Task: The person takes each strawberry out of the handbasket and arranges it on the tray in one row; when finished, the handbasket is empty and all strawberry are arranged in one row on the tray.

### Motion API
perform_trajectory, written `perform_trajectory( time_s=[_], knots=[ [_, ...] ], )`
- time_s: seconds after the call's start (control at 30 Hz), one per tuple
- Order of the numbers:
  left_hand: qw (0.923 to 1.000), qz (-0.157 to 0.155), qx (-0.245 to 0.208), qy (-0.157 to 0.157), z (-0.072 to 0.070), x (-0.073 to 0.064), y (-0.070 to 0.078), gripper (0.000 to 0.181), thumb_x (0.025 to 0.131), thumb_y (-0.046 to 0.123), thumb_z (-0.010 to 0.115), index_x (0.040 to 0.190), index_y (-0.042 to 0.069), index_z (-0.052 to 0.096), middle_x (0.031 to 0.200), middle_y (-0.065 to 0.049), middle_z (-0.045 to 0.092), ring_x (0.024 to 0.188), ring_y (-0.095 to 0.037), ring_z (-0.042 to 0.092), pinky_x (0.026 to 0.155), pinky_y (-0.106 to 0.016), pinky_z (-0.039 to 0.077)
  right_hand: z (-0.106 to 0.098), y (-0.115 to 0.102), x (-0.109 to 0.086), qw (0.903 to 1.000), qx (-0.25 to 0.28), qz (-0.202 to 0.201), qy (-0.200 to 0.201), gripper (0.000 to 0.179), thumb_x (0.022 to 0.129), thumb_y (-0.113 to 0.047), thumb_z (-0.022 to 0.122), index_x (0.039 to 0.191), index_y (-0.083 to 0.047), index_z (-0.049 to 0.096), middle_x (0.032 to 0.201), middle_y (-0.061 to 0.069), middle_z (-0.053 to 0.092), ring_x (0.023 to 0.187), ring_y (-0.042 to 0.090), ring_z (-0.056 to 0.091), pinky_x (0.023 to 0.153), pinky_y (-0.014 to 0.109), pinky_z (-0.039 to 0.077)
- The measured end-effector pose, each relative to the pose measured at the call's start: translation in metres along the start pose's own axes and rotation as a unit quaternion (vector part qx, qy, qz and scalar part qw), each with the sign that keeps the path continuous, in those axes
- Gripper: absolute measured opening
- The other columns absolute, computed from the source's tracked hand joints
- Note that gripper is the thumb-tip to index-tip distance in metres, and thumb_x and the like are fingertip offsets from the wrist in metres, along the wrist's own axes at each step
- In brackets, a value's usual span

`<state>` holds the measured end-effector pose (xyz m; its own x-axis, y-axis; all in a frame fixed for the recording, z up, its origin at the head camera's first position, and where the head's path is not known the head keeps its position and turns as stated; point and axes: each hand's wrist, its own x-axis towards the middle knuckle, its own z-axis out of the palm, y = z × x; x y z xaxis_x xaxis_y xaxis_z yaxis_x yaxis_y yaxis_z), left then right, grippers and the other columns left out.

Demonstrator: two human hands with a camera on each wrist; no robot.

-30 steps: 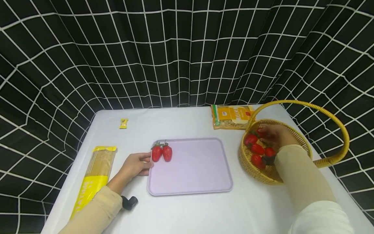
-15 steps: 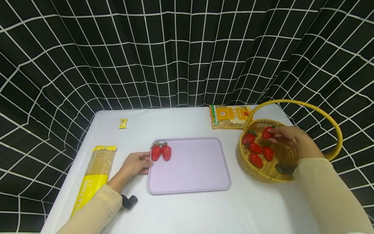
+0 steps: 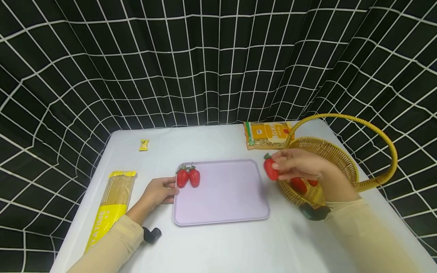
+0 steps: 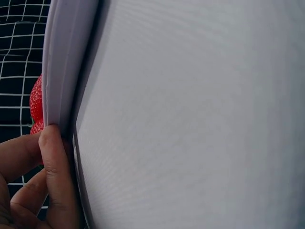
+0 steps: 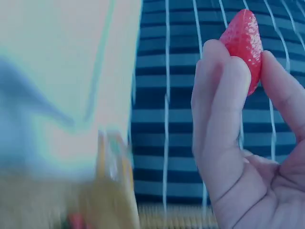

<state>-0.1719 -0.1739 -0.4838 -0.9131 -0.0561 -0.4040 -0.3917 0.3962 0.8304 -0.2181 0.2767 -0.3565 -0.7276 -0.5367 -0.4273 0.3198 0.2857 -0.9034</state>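
My right hand [image 3: 302, 163] pinches a red strawberry [image 3: 270, 167] with a green top, between the lilac tray [image 3: 222, 223] and the wicker basket [image 3: 293, 199]. In the right wrist view, the strawberry [image 5: 249, 40] sits between thumb and fingertips, its tip pointing up. My left hand [image 3: 158, 193] grips the tray's left edge. The left wrist view has its fingers [image 4: 57, 171] at the tray wall [image 4: 66, 62]. Two strawberries [image 3: 194, 177] lie side by side in the tray's far left corner. More strawberries [image 3: 298, 185] are in the basket, partly hidden by my right hand.
The basket's tall yellow handle [image 3: 382, 138] arches over the right side. Behind it lies an orange food packet [image 3: 268, 135]. A yellow pasta packet [image 3: 110, 208] is left of my left forearm, and a small yellow wrapped sweet [image 3: 143, 145] lies at the back left.
My right hand has taken a strawberry from inside the basket and carried it up and left over the basket's rim towards the tray. My left hand has stayed at the tray's edge.
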Motion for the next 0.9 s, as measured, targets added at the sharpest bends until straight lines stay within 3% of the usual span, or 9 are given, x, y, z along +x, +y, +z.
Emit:
perform_trajectory(
  time_s=[0.1,0.2,0.27,0.4,0.43,0.63,0.9],
  knots=[
    [1.0000,-0.002,-0.001,0.001,0.000,0.001,0.000,0.061,0.081,0.003,0.076,0.139,0.005,0.054,0.113,-0.015,0.064,0.077,-0.018,0.070,0.065,-0.030,0.061,0.035,-0.003,0.039,0.9996,-0.014,0.021,0.013,0.046,0.093,-0.010,0.066,0.126,0.011,0.041,0.114,0.023,0.058,0.099,0.032,0.062,0.090,0.043,0.056],
    [1.0000,-0.001,-0.001,-0.004,0.000,0.002,0.000,0.061,0.082,0.004,0.075,0.139,0.005,0.054,0.114,-0.015,0.064,0.077,-0.018,0.070,0.066,-0.030,0.061,0.066,0.001,0.079,0.9967,-0.046,0.045,0.050,0.041,0.090,-0.010,0.070,0.120,0.009,0.050,0.109,0.020,0.061,0.094,0.027,0.063,0.088,0.041,0.057],
    [1.0000,0.000,0.001,-0.005,0.001,0.002,0.002,0.061,0.082,0.004,0.075,0.139,0.005,0.055,0.114,-0.014,0.063,0.076,-0.017,0.069,0.066,-0.030,0.061,0.085,0.003,0.102,0.9883,-0.109,0.060,0.088,0.037,0.087,-0.014,0.074,0.113,0.005,0.057,0.104,0.015,0.062,0.090,0.024,0.061,0.086,0.036,0.057],
    [1.0000,0.005,0.005,0.001,0.002,0.003,0.004,0.060,0.082,0.005,0.075,0.139,0.006,0.055,0.113,-0.013,0.064,0.073,-0.016,0.069,0.065,-0.029,0.061,0.116,0.006,0.135,0.9624,-0.215,0.076,0.148,0.032,0.083,-0.022,0.078,0.103,-0.003,0.063,0.095,0.009,0.063,0.087,0.022,0.056,0.075,0.030,0.051],
    [1.0000,0.005,0.004,0.003,0.003,0.003,0.004,0.060,0.082,0.004,0.075,0.139,0.007,0.055,0.112,-0.013,0.064,0.073,-0.016,0.069,0.064,-0.029,0.061,0.123,0.007,0.141,0.9558,-0.236,0.077,0.157,0.031,0.083,-0.023,0.078,0.101,-0.004,0.063,0.093,0.008,0.063,0.086,0.022,0.056,0.074,0.030,0.049],
    [0.9999,0.005,0.011,0.008,0.003,0.001,0.001,0.059,0.082,0.004,0.075,0.138,0.005,0.056,0.112,-0.014,0.063,0.070,-0.016,0.068,0.063,-0.029,0.061,0.147,0.009,0.163,0.9446,-0.273,0.076,0.166,0.029,0.083,-0.018,0.077,0.101,0.000,0.063,0.087,0.008,0.062,0.083,0.022,0.059,0.074,0.034,0.054],
    [0.9999,0.007,0.013,0.009,0.000,0.000,0.001,0.058,0.083,0.004,0.074,0.139,0.005,0.055,0.115,-0.015,0.062,0.072,-0.016,0.069,0.064,-0.029,0.061,0.157,0.006,0.174,0.9327,-0.303,0.079,0.179,0.026,0.086,-0.023,0.074,0.098,-0.001,0.064,0.086,0.008,0.061,0.084,0.023,0.059,0.074,0.035,0.054]
  ],
)
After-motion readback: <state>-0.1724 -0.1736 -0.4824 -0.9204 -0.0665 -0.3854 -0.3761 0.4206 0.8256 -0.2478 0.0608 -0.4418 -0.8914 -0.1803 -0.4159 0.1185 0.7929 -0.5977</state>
